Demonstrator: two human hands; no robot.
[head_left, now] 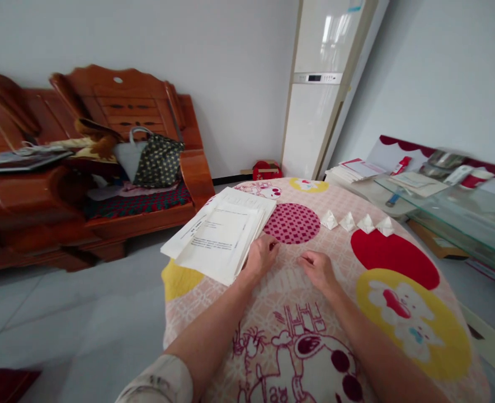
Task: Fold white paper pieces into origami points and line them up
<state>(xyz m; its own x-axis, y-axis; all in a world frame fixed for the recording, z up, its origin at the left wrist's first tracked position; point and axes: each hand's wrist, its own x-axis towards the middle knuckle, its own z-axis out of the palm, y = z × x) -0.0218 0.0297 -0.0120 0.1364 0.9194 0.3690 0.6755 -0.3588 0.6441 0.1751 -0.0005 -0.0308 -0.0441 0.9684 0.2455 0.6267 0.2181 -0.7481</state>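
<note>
**Stack of white printed paper sheets (213, 232), left of both grips; left hand (263, 257) nearer**

Principal item: the stack of white printed paper sheets, rectangular, loose, edges unevenly fanned. Lies flat at the left side of a rounded surface (335, 244) covered with pink patterned cloth. Long axis runs away from the person, slanting to the right; the right-hand long edge faces the grips.

Left hand: at that edge, toward its near end. Contact with the paper cannot be told. Fingers curled inward, no object showing; whether the grip is fully closed cannot be told.

Right hand (319, 271): resting low over the cloth, well apart from the stack, the left hand lying between. Fingers curled, thumb near the forefinger, no object showing; closure likewise cannot be told.

Further items: four small white folded-paper pieces with pointed tops (348, 223), standing in a row beyond the right hand and to its right. The right hand is nearer to these; the left is nearer to the sheets.
</note>
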